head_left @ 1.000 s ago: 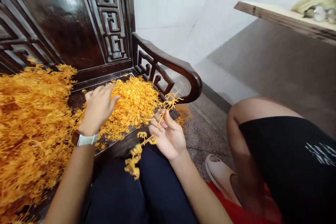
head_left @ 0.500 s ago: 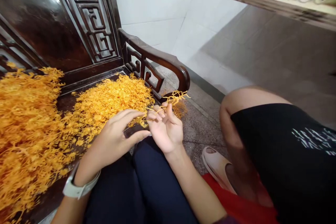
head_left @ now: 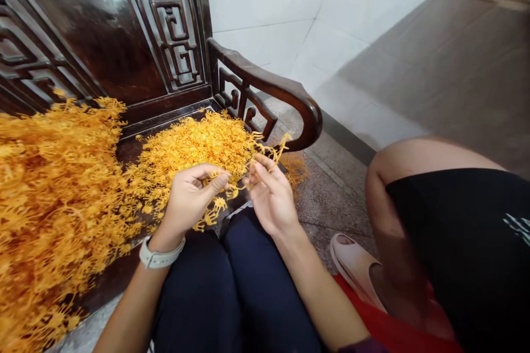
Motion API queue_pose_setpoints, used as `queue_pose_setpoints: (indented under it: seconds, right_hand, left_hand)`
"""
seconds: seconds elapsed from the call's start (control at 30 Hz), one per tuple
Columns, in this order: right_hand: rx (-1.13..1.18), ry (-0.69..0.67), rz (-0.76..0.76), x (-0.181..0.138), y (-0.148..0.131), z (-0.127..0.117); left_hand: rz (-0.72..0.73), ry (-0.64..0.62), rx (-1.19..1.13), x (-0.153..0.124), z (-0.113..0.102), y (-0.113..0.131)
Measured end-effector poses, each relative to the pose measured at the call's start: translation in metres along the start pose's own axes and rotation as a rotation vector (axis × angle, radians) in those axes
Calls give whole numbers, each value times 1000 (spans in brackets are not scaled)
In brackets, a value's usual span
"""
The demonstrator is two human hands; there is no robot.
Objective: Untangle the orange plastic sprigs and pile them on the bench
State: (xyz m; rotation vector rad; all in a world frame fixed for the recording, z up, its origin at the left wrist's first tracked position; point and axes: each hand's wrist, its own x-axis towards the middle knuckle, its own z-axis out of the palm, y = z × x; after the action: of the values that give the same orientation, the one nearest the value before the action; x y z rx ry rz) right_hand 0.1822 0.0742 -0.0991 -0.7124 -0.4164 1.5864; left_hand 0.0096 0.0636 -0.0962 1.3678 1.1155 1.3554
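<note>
My left hand (head_left: pixel 191 198) pinches small orange plastic pieces (head_left: pixel 215 210) that dangle from its fingertips, just above my knees. My right hand (head_left: pixel 270 194) is closed on a thin orange plastic sprig (head_left: pixel 276 153) that sticks up and to the right. The two hands are close together, almost touching. Behind them a low heap of loose orange pieces (head_left: pixel 199 146) lies on the dark carved wooden bench (head_left: pixel 136 149). A white watch (head_left: pixel 159 258) is on my left wrist.
A big pile of orange branched sprigs (head_left: pixel 53 187) covers the bench's left side. The curved bench armrest (head_left: pixel 281 94) is just behind my right hand. Another person's bare knee and black shorts (head_left: pixel 447 231) are on the right, with a beige slipper (head_left: pixel 356 267) on the speckled floor.
My left hand left the heap of loose pieces, came back to my right hand and now pinches pieces hanging off the sprig. The view shifted slightly.
</note>
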Motion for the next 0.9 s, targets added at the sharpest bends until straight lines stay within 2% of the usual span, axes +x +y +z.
queue_pose_setpoints:
  seconds: [0.17,0.27,0.37,0.47,0.53,0.57,0.63,0.73,0.8,0.9]
  right_hand:
    - [-184,17,-52,-3,5,0]
    - [-339,43,-201,-7,4,-5]
    - [-398,76,-459,-14,0,-7]
    - [-380,142,-849,-27,-9,-4]
    - [-482,166,-1106,-40,-16,0]
    - [-586,126,-1180,-46,-19,1]
    - [-837,-68,-1184,-56,-24,4]
    - [-1035,-399,-983,-60,-26,3]
    - [-1049,-496,-866,-59,-25,1]
    - [-1071,-481,-762,-58,-22,-3]
  left_hand:
    - [-118,-66,-179,-4,-2,5]
    - [-138,-142,-249,-7,-2,10]
    - [-121,-193,-257,-10,0,17]
    - [-80,-203,-200,-12,6,26]
    - [-49,-248,-113,-13,11,36]
    - [-32,-283,-70,-14,13,40]
    - [-5,-365,-34,-17,17,49]
    - [-23,-440,-151,-24,18,54]
    - [-59,-384,-259,-29,16,53]
    - [-53,-151,-293,-31,13,47]
